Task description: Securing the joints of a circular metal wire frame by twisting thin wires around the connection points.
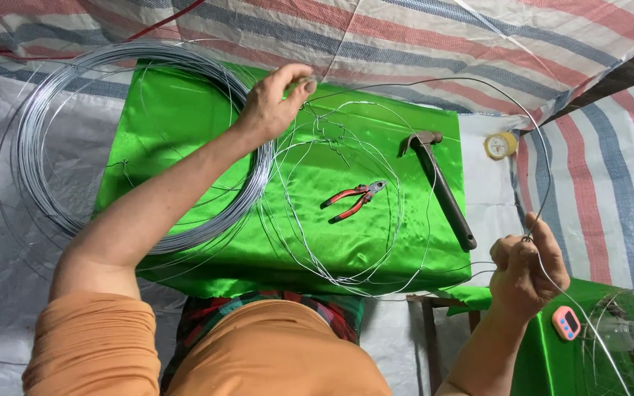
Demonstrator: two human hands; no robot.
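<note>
My left hand (277, 103) is raised over the green satin cloth (177, 125), pinching one end of a thin steel wire (478, 84). The wire arcs to the right and down into my right hand (526, 271), which is closed around it near the cloth's right edge. A large coil of grey wire (42, 139) lies at the left, partly on the cloth. Loose wire loops (387, 242) spread across the middle of the cloth.
Red-handled pliers (350, 200) and a hammer (438, 183) lie on the cloth. A yellow tape measure (500, 144) sits on the striped tarp. At lower right are a pink timer (566, 323), another green cloth and a wire mesh piece (625, 337).
</note>
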